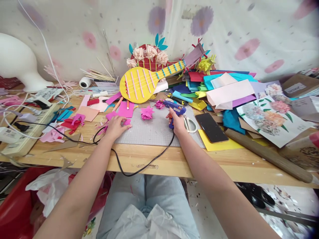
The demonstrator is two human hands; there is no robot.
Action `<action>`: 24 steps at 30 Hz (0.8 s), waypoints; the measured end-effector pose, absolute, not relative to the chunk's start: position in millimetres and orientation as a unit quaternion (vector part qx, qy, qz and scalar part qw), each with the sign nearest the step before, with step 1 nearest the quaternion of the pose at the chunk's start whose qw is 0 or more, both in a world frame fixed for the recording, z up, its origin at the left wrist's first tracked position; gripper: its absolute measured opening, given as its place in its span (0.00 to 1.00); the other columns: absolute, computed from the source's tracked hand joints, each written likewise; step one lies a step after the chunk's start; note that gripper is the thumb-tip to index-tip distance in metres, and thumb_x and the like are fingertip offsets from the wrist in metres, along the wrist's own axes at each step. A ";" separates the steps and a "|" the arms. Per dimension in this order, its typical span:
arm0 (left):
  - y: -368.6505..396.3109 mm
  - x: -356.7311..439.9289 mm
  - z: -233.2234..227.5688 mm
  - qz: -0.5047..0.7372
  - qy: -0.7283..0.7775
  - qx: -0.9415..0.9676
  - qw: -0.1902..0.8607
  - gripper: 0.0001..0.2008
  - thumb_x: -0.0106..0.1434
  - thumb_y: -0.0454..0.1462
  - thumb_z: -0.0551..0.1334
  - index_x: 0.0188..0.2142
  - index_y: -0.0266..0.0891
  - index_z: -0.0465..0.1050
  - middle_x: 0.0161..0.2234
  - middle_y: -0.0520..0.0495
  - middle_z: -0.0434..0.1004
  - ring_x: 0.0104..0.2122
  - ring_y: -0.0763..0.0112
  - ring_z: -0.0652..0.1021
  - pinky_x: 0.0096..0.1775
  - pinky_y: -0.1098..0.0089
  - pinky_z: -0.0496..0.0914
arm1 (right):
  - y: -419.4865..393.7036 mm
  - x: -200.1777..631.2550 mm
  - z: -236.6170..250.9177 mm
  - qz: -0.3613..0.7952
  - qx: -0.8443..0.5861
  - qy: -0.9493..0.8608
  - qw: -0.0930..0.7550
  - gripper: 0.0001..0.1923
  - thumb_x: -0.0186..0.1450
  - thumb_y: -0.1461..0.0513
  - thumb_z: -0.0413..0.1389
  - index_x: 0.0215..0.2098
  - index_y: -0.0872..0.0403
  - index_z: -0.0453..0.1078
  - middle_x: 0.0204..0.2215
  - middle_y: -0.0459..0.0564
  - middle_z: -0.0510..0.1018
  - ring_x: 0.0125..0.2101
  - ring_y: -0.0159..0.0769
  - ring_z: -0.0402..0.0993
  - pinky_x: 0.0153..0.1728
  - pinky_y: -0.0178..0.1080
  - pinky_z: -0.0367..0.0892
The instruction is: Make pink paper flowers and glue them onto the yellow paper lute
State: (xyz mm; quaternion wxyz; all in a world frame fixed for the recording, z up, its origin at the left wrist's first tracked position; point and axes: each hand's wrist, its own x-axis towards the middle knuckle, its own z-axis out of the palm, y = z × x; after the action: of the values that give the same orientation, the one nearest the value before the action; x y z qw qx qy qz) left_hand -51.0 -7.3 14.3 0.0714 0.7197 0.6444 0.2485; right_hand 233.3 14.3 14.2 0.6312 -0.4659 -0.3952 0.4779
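My right hand (177,123) grips the handle of a blue glue gun (175,108) standing on the grey cutting mat (152,132), its black cord (139,167) looping off the table's front edge. My left hand (116,126) rests on the mat's left edge, fingers on a small pink paper piece (126,122). A pink paper flower (147,113) lies on the mat between the hands, and a smaller one (159,104) sits near the gun's nozzle. Scissors (189,124) lie just right of my right hand.
A yellow paper guitar (142,83) leans at the back by a heap of coloured paper (219,88). A black phone (211,127) lies on yellow paper at right. A power strip (27,129) and cables crowd the left. A wooden stick (269,155) lies at right.
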 end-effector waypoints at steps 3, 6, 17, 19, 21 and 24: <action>-6.4 -50.7 12.7 0.250 0.647 0.717 0.068 0.16 0.50 0.47 0.66 0.34 0.40 0.71 0.36 0.45 0.71 0.41 0.60 0.70 0.45 0.62 0.63 | 14.1 232.8 13.9 0.473 -0.464 -0.398 0.635 0.21 0.51 0.46 0.60 0.20 0.55 0.65 0.17 0.43 0.71 0.13 0.21 0.56 0.11 0.29 0.54; -4.6 -51.3 9.3 0.269 0.648 0.708 0.072 0.16 0.49 0.46 0.67 0.32 0.40 0.69 0.34 0.46 0.71 0.38 0.62 0.70 0.43 0.63 0.64 | 14.2 232.3 14.0 0.470 -0.463 -0.398 0.637 0.21 0.50 0.46 0.61 0.21 0.55 0.65 0.17 0.43 0.71 0.13 0.21 0.56 0.11 0.29 0.54; 6.9 -58.8 -1.5 0.453 0.615 0.635 0.115 0.06 0.51 0.39 0.64 0.26 0.38 0.71 0.31 0.47 0.73 0.35 0.66 0.72 0.42 0.64 0.66 | 16.1 233.0 9.4 0.467 -0.473 -0.411 0.623 0.20 0.52 0.47 0.60 0.20 0.54 0.65 0.17 0.44 0.71 0.12 0.22 0.56 0.12 0.30 0.53; 9.3 -59.2 -0.6 0.484 0.614 0.616 0.103 0.06 0.51 0.39 0.64 0.25 0.38 0.72 0.32 0.46 0.73 0.37 0.65 0.72 0.44 0.64 0.66 | 16.0 232.6 9.8 0.467 -0.477 -0.412 0.620 0.20 0.51 0.47 0.59 0.20 0.54 0.64 0.17 0.44 0.71 0.13 0.22 0.56 0.12 0.30 0.53; 11.2 -58.8 0.2 0.502 0.610 0.601 0.120 0.06 0.52 0.39 0.63 0.25 0.38 0.73 0.33 0.45 0.74 0.37 0.65 0.73 0.43 0.64 0.66 | 16.0 232.3 10.2 0.464 -0.479 -0.413 0.620 0.20 0.51 0.46 0.59 0.20 0.54 0.64 0.17 0.44 0.71 0.13 0.22 0.56 0.12 0.30 0.54; 13.3 -57.8 0.0 0.518 0.604 0.589 0.142 0.07 0.52 0.39 0.63 0.25 0.37 0.74 0.34 0.45 0.74 0.37 0.66 0.73 0.42 0.65 0.66 | 16.1 232.2 10.4 0.460 -0.480 -0.413 0.622 0.20 0.51 0.46 0.60 0.21 0.54 0.64 0.17 0.44 0.71 0.13 0.22 0.56 0.12 0.30 0.55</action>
State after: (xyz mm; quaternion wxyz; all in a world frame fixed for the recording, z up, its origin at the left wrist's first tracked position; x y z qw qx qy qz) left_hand -57.8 13.3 0.0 0.1416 0.5886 0.6042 0.5181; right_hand 232.2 16.1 10.4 0.6216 -0.4804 -0.4132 0.4604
